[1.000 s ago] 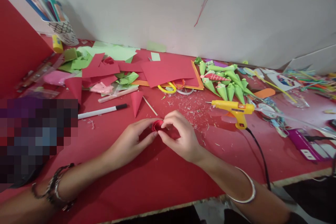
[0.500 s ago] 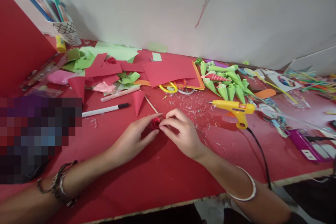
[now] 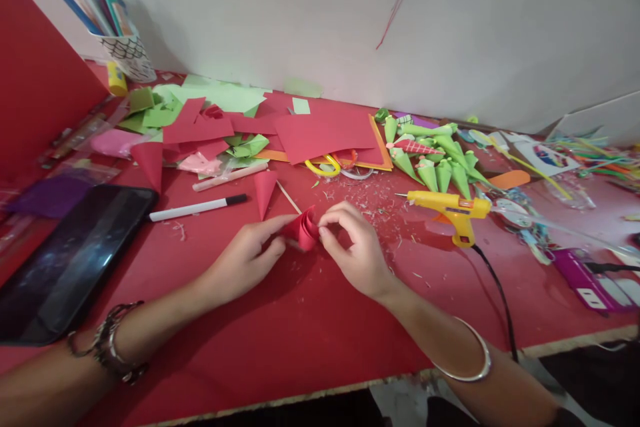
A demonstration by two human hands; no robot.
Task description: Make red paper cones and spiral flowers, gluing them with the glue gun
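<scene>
A strip of red paper [image 3: 306,229], curled into a loose coil, is held between both hands over the middle of the red table. The fingers of my left hand [image 3: 255,252] close on its left side. With thumb and forefinger, my right hand [image 3: 353,245] pinches its right edge. Just behind the coil lies a thin wooden stick [image 3: 289,197]. A red paper cone [image 3: 265,192] rests beyond my left fingers, point toward me. To the right of my right hand lies a yellow glue gun [image 3: 453,211], nozzle facing left.
A black phone [image 3: 75,260] and a white marker [image 3: 197,209] lie at left. Red paper sheets [image 3: 327,137], green scraps [image 3: 220,95] and several green paper cones [image 3: 444,173] line the back. A pen cup [image 3: 129,57] stands back left. The glue gun's black cord [image 3: 495,293] crosses the right side.
The red paper coil has loosened and looks larger. My hands have moved slightly apart, the right one a little to the right.
</scene>
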